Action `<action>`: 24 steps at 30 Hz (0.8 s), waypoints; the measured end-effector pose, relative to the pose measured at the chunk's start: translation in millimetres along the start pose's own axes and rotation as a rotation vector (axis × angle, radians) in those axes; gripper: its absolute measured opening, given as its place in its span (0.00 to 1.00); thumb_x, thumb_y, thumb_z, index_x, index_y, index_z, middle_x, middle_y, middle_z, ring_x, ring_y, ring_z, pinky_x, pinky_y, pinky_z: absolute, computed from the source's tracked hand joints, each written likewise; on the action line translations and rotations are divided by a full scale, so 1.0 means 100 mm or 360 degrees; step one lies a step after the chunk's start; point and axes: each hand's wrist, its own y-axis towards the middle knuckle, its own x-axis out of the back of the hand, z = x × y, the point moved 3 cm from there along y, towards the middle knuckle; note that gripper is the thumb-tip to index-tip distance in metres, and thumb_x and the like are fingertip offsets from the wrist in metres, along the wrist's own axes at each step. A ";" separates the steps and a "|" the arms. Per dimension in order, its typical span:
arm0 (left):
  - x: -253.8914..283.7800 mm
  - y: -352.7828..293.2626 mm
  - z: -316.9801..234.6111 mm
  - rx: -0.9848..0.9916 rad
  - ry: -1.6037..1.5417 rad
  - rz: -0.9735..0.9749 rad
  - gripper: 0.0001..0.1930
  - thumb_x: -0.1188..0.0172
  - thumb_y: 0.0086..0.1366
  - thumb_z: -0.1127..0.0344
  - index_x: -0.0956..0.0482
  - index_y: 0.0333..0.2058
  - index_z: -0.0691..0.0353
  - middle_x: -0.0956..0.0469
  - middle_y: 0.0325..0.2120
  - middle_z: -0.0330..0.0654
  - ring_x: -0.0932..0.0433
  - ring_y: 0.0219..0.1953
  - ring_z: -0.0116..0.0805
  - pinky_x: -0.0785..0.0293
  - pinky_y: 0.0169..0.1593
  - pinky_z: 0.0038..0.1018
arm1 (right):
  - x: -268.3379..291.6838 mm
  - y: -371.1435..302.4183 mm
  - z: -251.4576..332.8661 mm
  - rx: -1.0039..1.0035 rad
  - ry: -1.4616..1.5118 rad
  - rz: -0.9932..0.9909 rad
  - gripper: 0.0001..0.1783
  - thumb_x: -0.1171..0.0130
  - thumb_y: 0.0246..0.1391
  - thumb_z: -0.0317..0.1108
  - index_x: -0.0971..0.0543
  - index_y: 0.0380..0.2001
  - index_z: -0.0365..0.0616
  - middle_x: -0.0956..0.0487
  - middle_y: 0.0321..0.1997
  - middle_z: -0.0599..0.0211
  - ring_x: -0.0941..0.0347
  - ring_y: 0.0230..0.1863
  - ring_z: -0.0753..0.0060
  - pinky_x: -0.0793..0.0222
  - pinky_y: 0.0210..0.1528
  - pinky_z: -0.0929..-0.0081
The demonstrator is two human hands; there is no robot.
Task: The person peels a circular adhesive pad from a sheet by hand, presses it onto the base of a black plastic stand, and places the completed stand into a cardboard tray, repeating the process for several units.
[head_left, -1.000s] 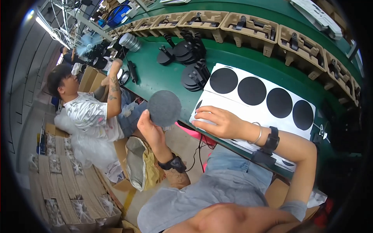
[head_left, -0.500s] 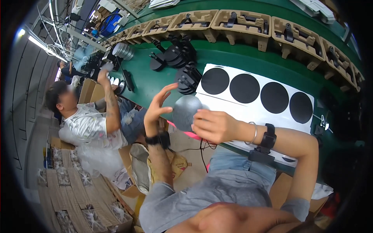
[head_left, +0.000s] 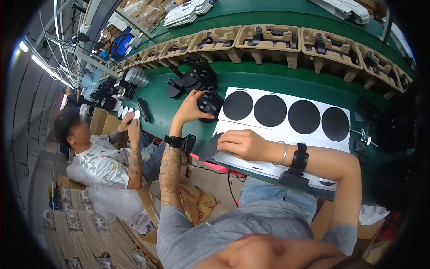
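In my right hand (head_left: pixel 244 144), a thin dark disc (head_left: pixel 208 149) is pinched by its edge and tilted over the table's front side. My left hand (head_left: pixel 190 108) reaches forward, thumb and fingers around a black round-based part (head_left: pixel 209 103) that stands at the end of a white sheet. Several flat black circles (head_left: pixel 270 110) lie in a row on that white sheet (head_left: pixel 280 133), just beyond my right hand. Behind my left hand sits a cluster of similar black parts (head_left: pixel 193 80) with round bases and upright pieces.
Brown moulded trays (head_left: pixel 267 44) holding black parts line the back of the green table (head_left: pixel 170 117). A stack of metal discs (head_left: pixel 137 77) and a black tool (head_left: pixel 142 109) lie at the left. A co-worker (head_left: pixel 101 152) sits left, holding a white disc. Cartons (head_left: pixel 85 224) stand below.
My left hand has moved forward from beside the disc and closed around a black part. The disc in my right hand has tilted, its grey face turning away. The co-worker's hands have come down.
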 end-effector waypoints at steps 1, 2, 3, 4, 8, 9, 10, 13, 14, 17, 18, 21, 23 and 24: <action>0.00 -0.01 0.02 0.0000 0.0000 -0.0002 0.47 0.21 0.30 0.54 0.27 0.53 0.68 0.30 0.51 0.49 0.29 0.54 0.46 0.30 0.54 0.33 | -0.01 0.00 0.00 0.0001 0.0000 0.0001 0.08 0.42 0.42 0.24 0.23 0.29 0.42 0.23 0.34 0.67 0.23 0.35 0.67 0.24 0.30 0.75; 0.00 -0.04 0.04 -0.0048 -0.0022 -0.0063 0.46 0.21 0.31 0.56 0.27 0.53 0.68 0.30 0.50 0.48 0.28 0.53 0.45 0.30 0.54 0.33 | -0.02 0.00 -0.01 -0.0035 0.0012 0.0012 0.09 0.41 0.40 0.23 0.23 0.30 0.42 0.23 0.34 0.67 0.23 0.35 0.67 0.25 0.31 0.75; 0.01 -0.07 0.08 -0.0097 -0.0040 -0.0126 0.46 0.22 0.32 0.57 0.28 0.54 0.68 0.29 0.49 0.47 0.28 0.52 0.44 0.30 0.54 0.33 | -0.02 0.01 -0.02 -0.0068 0.0024 0.0022 0.10 0.41 0.39 0.23 0.23 0.30 0.42 0.23 0.34 0.67 0.23 0.34 0.66 0.25 0.32 0.75; 0.01 -0.13 0.13 -0.0094 -0.0038 -0.0132 0.46 0.22 0.32 0.57 0.28 0.54 0.68 0.29 0.49 0.47 0.28 0.52 0.44 0.30 0.54 0.33 | -0.01 0.02 -0.01 -0.0062 0.0026 0.0023 0.10 0.41 0.39 0.23 0.23 0.30 0.42 0.23 0.34 0.67 0.23 0.34 0.66 0.25 0.32 0.75; 0.14 -0.59 0.23 -0.0029 -0.0749 -0.0691 0.48 0.28 0.39 0.59 0.37 0.62 0.61 0.29 0.47 0.45 0.26 0.49 0.45 0.30 0.55 0.37 | 0.06 0.11 0.03 -0.0290 0.0197 -0.0110 0.09 0.39 0.42 0.21 0.23 0.30 0.40 0.23 0.32 0.65 0.24 0.33 0.63 0.26 0.34 0.74; 0.14 -0.71 0.22 0.0106 -0.1267 -0.0824 0.48 0.31 0.43 0.59 0.42 0.65 0.57 0.29 0.45 0.46 0.26 0.48 0.46 0.31 0.55 0.38 | 0.10 0.13 0.02 -0.0475 0.0319 -0.0189 0.07 0.38 0.44 0.21 0.23 0.30 0.39 0.23 0.31 0.64 0.24 0.33 0.62 0.26 0.34 0.74; 0.11 -0.81 0.13 -0.0016 -0.1720 -0.0859 0.46 0.37 0.47 0.55 0.46 0.66 0.55 0.29 0.47 0.48 0.26 0.50 0.49 0.32 0.57 0.40 | 0.16 0.16 0.00 -0.0628 0.0434 -0.0254 0.05 0.37 0.48 0.23 0.22 0.30 0.38 0.23 0.30 0.61 0.24 0.31 0.61 0.27 0.33 0.74; 0.09 -1.08 -0.56 -0.0303 -0.2642 -0.0925 0.42 0.58 0.57 0.42 0.51 0.67 0.57 0.32 0.56 0.55 0.30 0.56 0.56 0.33 0.59 0.45 | 0.35 0.27 -0.02 -0.1296 0.0987 -0.0512 0.07 0.37 0.47 0.18 0.23 0.31 0.35 0.21 0.30 0.68 0.24 0.34 0.79 0.27 0.34 0.80; 0.03 -1.17 -0.77 -0.0287 -0.2723 -0.0981 0.42 0.60 0.59 0.40 0.49 0.67 0.59 0.33 0.57 0.54 0.31 0.57 0.54 0.35 0.61 0.43 | 0.39 0.27 -0.03 -0.1274 0.1164 -0.0539 0.08 0.36 0.48 0.18 0.24 0.31 0.35 0.22 0.31 0.70 0.26 0.33 0.82 0.26 0.33 0.81; -0.21 -1.32 -1.34 -0.0177 -0.2719 -0.1231 0.43 0.66 0.63 0.33 0.46 0.65 0.64 0.40 0.64 0.51 0.34 0.61 0.49 0.41 0.65 0.38 | 0.58 0.26 0.07 -0.1613 0.1558 -0.0387 0.08 0.38 0.51 0.19 0.26 0.34 0.36 0.21 0.34 0.65 0.23 0.30 0.81 0.26 0.32 0.84; -0.26 -1.34 -1.52 -0.0270 -0.2735 -0.1221 0.46 0.69 0.64 0.30 0.46 0.65 0.66 0.43 0.66 0.49 0.38 0.64 0.43 0.45 0.66 0.36 | 0.60 0.27 0.09 -0.1612 0.1561 -0.0330 0.08 0.38 0.51 0.19 0.26 0.34 0.36 0.21 0.34 0.65 0.23 0.30 0.81 0.26 0.32 0.84; -0.38 -1.28 -1.84 -0.0216 -0.2559 -0.1451 0.48 0.71 0.63 0.28 0.47 0.65 0.67 0.43 0.65 0.49 0.40 0.65 0.41 0.44 0.66 0.36 | 0.65 0.19 0.12 -0.1841 0.1638 -0.0311 0.08 0.39 0.52 0.19 0.26 0.34 0.36 0.21 0.34 0.65 0.22 0.31 0.79 0.24 0.31 0.83; -0.33 -1.25 -1.97 -0.0223 -0.2603 -0.1436 0.48 0.71 0.63 0.27 0.50 0.66 0.66 0.45 0.66 0.52 0.42 0.66 0.47 0.45 0.66 0.39 | 0.68 0.18 0.12 -0.1885 0.1713 -0.0289 0.07 0.40 0.53 0.19 0.27 0.34 0.36 0.21 0.34 0.64 0.21 0.33 0.77 0.22 0.31 0.82; -0.32 -1.21 -2.02 -0.0344 -0.2691 -0.1297 0.49 0.70 0.62 0.26 0.53 0.67 0.65 0.46 0.65 0.56 0.42 0.65 0.51 0.45 0.66 0.41 | 0.69 0.17 0.12 -0.1895 0.1733 -0.0278 0.07 0.40 0.53 0.20 0.27 0.34 0.36 0.21 0.35 0.63 0.21 0.33 0.77 0.21 0.32 0.81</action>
